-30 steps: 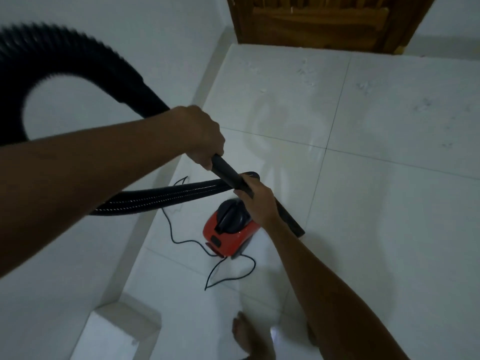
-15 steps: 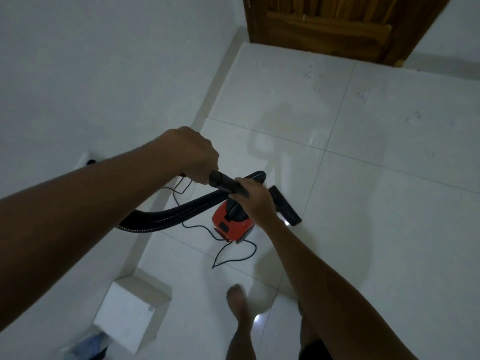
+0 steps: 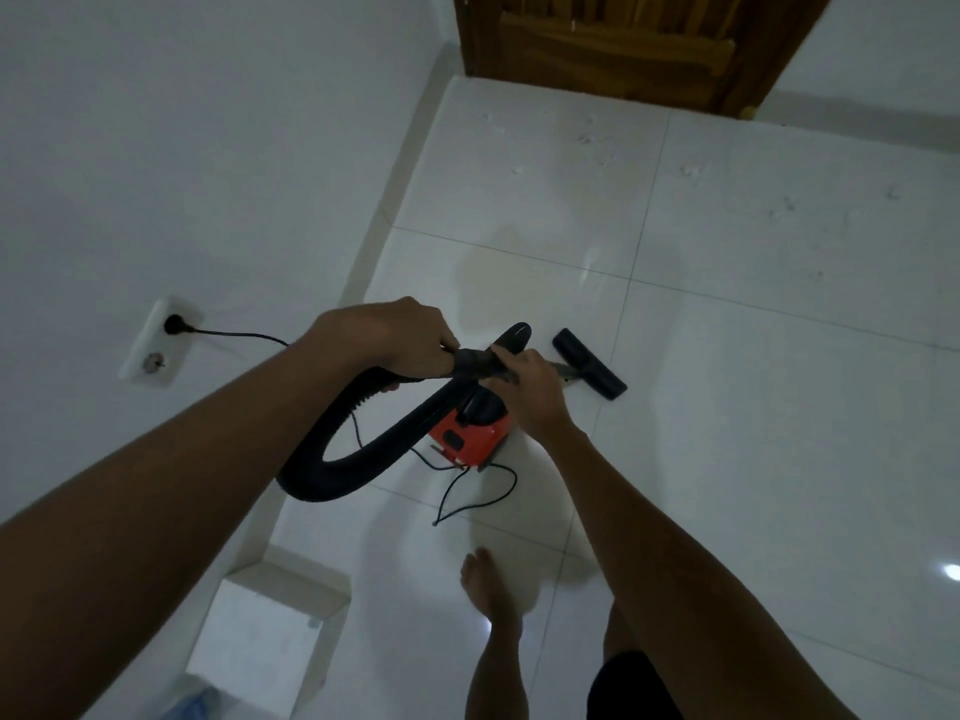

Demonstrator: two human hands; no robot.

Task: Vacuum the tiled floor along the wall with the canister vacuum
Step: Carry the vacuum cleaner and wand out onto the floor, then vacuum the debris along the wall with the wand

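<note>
1. Far left, around 9 o'clock: white double wall socket (image 3: 154, 349) on the white wall (image 3: 208, 148), black plug (image 3: 175, 323) pushed into the upper outlet, lower outlet free.
2. Thin black power cord (image 3: 239, 334) running right from that plug, going behind the left forearm, then showing up again in loose loops on the tiles at about 6 o'clock of the vacuum.
3. Down at 7 o'clock: white box (image 3: 260, 644) on the floor right by the wall. Top looks closed, so can't tell what's inside. Something bluish poking out just below it, too blurry to name.
4. Left hand (image 3: 395, 337), just left of centre: fingers curled tight round the end of the black ribbed hose (image 3: 337, 454), which loops down and back up to the canister.
5. Dead centre: red canister vacuum (image 3: 470, 433) sitting on the tiled floor (image 3: 779, 407), near the wall but not touching it, partly hidden by the hose and the right wrist.
6. Right hand (image 3: 530, 381): wrapped round the black tube where it meets the hose, thumb on top. Both hands close together on the same piece.
7. Bare foot (image 3: 491, 589) at 6 o'clock, flat on the tile below the cord loops.
8. Just right of the hands, about 2 o'clock of the canister: black floor nozzle (image 3: 589, 363) lying on the tile. Whether it's joined to the tube — can't tell, hand covers that bit.
9. Up at 12 to 1 o'clock: brown wooden door (image 3: 623, 44), with scattered dust specks (image 3: 592, 140) on the tiles in front of it.
</note>
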